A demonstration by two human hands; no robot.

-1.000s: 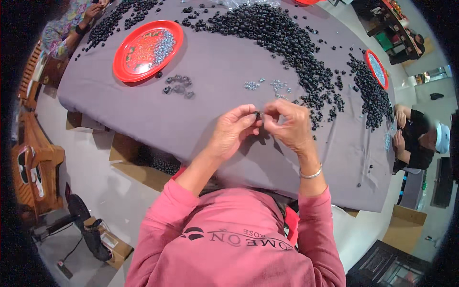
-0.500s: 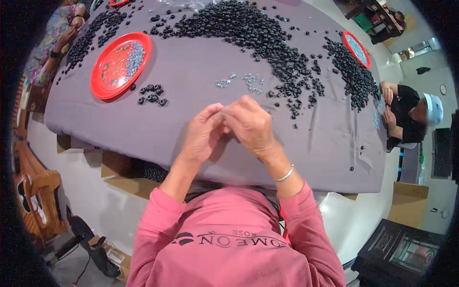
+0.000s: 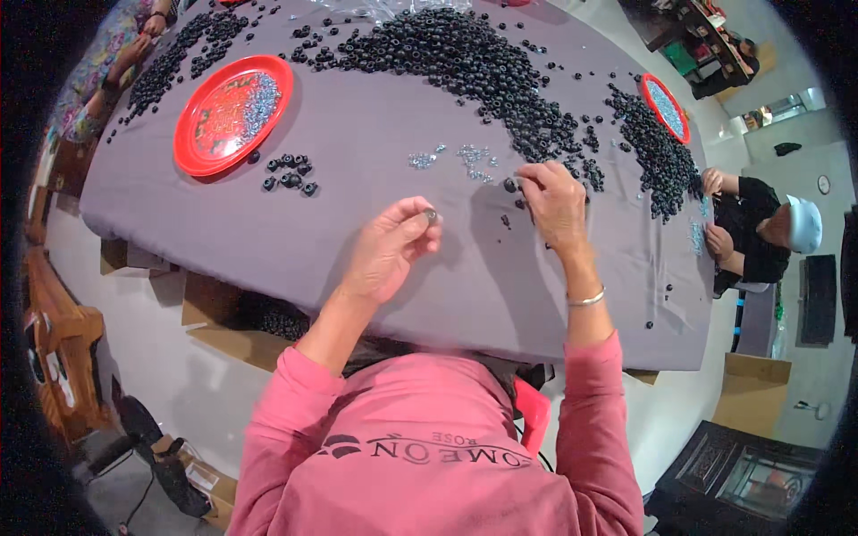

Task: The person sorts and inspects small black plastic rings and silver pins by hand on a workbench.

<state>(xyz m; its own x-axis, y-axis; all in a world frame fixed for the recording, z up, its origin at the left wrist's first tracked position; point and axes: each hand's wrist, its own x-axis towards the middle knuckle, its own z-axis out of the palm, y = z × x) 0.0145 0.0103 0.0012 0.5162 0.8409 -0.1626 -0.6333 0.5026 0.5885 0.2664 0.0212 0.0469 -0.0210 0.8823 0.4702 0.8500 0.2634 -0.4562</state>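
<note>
My left hand (image 3: 393,246) is closed in a pinch, with a small dark round piece (image 3: 431,215) between thumb and forefinger. My right hand (image 3: 556,207) is over the near edge of the heap of black bead-like pieces (image 3: 474,62). Its fingers are bent together, tips down; whatever they hold is hidden. Just left of these fingertips lies a loose black piece (image 3: 509,185). Between and beyond my hands, small shiny pieces lie in two loose groups, a left one (image 3: 421,161) and a right one (image 3: 477,163).
A red tray (image 3: 189,147) with silvery bits stands at the left, beside a small cluster of black pieces (image 3: 288,174). Another red tray (image 3: 685,134) stands far right, near a person in a light cap (image 3: 803,223). At the far left is another person's patterned sleeve (image 3: 85,98).
My hands were together at the middle and have come apart. The right one has moved right to the black pieces; the left one now shows the dark piece in its fingertips.
</note>
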